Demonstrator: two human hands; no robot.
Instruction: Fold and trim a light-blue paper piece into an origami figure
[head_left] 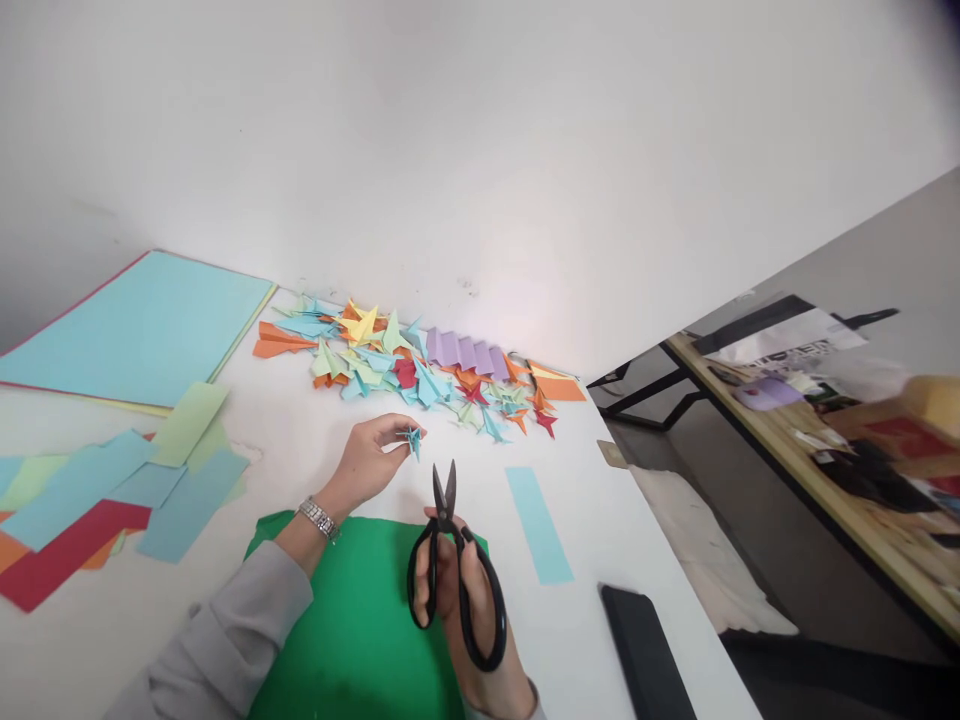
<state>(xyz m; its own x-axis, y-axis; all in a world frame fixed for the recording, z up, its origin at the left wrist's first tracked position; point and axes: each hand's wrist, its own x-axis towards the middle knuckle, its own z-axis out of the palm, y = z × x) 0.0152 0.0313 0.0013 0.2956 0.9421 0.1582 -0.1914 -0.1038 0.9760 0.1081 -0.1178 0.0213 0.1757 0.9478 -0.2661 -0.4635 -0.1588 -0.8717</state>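
Observation:
My left hand (pixel 375 457), with a metal watch at the wrist, pinches a small folded light-blue paper piece (pixel 414 441) with pointed ends. My right hand (pixel 450 590) grips black-handled scissors (pixel 445 510), fingers through the loops. The blades stand a little apart and point up, just below and to the right of the folded paper, not touching it. Beyond the left hand lies a heap of folded paper figures (pixel 390 360) in several colours. A light-blue paper strip (pixel 538 525) lies flat to the right of the scissors.
A green sheet (pixel 360 620) lies beneath my forearms. Loose coloured paper pieces (pixel 97 510) and large stacked sheets (pixel 142 325) cover the left side. A black phone-like object (pixel 646 655) rests near the table's right edge. Farther right is a cluttered wooden table (pixel 810 470).

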